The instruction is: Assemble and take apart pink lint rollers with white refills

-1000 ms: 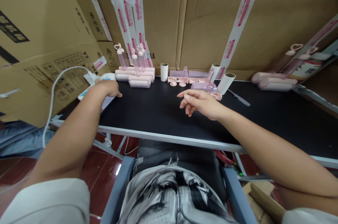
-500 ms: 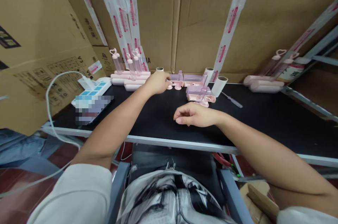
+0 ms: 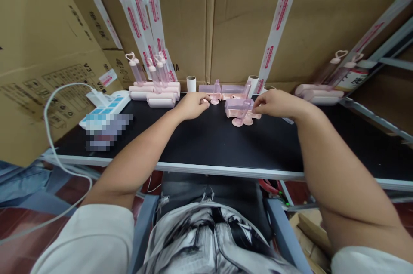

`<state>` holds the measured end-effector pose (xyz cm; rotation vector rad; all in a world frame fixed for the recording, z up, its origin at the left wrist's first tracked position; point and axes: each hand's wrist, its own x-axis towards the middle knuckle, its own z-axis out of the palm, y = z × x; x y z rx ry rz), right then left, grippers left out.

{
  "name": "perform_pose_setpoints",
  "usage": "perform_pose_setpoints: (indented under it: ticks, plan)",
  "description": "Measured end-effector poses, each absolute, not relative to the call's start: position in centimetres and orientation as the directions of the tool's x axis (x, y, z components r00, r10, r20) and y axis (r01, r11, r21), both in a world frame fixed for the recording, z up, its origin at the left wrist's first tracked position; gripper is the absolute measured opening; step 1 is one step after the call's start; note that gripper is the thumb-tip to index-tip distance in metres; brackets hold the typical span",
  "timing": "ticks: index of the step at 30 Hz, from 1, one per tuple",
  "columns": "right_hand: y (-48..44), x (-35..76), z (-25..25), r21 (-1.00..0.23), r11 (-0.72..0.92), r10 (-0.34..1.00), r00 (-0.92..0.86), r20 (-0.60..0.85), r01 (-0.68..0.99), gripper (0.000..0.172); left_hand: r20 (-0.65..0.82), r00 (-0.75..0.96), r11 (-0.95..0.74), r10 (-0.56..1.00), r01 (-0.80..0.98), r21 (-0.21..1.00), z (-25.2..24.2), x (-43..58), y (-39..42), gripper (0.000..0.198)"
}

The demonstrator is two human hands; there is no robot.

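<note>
My left hand [image 3: 194,105] is at the back of the black table, thumb and fingers pinched together beside a small pink part; whatever they hold is mostly hidden. Close to its fingertips stands a clear pink tube on a round base [image 3: 215,95]. My right hand [image 3: 274,103] hangs over the right end of a purple-and-pink case [image 3: 237,106], its fingers bent down and slightly apart, touching or almost touching that end. Before this case stand a tilted clear tube [image 3: 244,104] and round pink bases [image 3: 238,122]. Another purple-and-pink case [image 3: 232,91] lies behind.
White cardboard-like tubes [image 3: 191,84] stand along the back. Pink cylinders [image 3: 161,100] and heart-topped clear tubes [image 3: 137,72] are grouped at left, with more pink cylinders [image 3: 323,96] at right. A power strip [image 3: 108,108] with a white cable lies far left. Cardboard [image 3: 241,20] walls the back.
My right hand has risen from the table's middle to the right end of the front case. My left hand stays near the same small parts. The view has shifted slightly.
</note>
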<state>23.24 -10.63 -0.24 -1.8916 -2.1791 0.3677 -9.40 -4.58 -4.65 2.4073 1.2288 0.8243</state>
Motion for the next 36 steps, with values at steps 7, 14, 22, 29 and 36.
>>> perform_pose_setpoints:
  ticks: [7, 14, 22, 29, 36]
  plan:
    - [-10.2, 21.7, -1.0, -0.247, 0.083, 0.990, -0.108, -0.087, 0.966, 0.011, 0.418, 0.558, -0.696, 0.718, 0.542, 0.471, -4.8, -6.0, -7.5, 0.037]
    - [-10.7, 22.5, -0.4, -0.373, 0.188, 0.982, -0.184, 0.046, 0.909, 0.023, 0.390, 0.588, -0.704, 0.709, 0.557, 0.441, -5.0, -5.6, -7.9, 0.037]
    - [-11.7, 21.7, -0.4, -0.601, 0.316, 0.947, -0.208, 0.244, 0.735, 0.035, 0.393, 0.589, -0.708, 0.706, 0.570, 0.418, -5.2, -5.5, -7.8, 0.034]
    - [-12.3, 21.6, 0.5, -0.675, 0.425, 0.872, -0.072, 0.485, 0.603, 0.035, 0.391, 0.590, -0.708, 0.706, 0.571, 0.417, -5.0, -5.9, -7.6, 0.036]
    - [-12.1, 18.2, -1.3, -0.967, 0.250, 0.965, -0.098, 0.244, 0.052, 0.050, 0.556, 0.685, -0.882, 0.471, 0.354, 0.311, -4.7, -6.0, -8.2, 0.066]
